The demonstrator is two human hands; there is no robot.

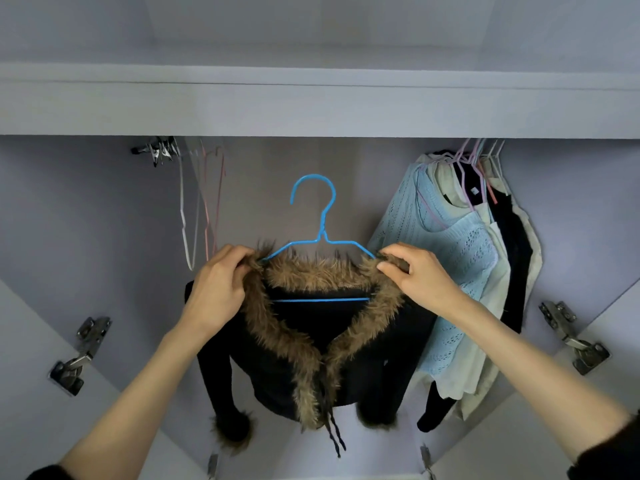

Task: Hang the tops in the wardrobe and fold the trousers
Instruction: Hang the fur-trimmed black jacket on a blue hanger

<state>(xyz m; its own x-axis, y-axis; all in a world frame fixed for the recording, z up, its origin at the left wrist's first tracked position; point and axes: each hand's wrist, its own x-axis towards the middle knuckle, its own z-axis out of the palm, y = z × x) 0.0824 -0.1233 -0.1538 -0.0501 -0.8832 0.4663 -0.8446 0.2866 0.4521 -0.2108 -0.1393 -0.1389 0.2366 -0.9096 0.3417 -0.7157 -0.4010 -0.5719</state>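
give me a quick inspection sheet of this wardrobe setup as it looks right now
surface: wardrobe interior, pale walls, doors open; rail itself hidden behind the top panel
job's things: black jacket with brown fur collar, on a blue hanger held up in the middle, hook free, not on the rail; trousers not seen
clutter: hung tops bunched at right; empty hangers at left
hands: left hand pinches the collar at the hanger's left shoulder; right hand pinches it at the right shoulder
cables: nothing seen
surroundings: door hinges on both sides; shelf space above
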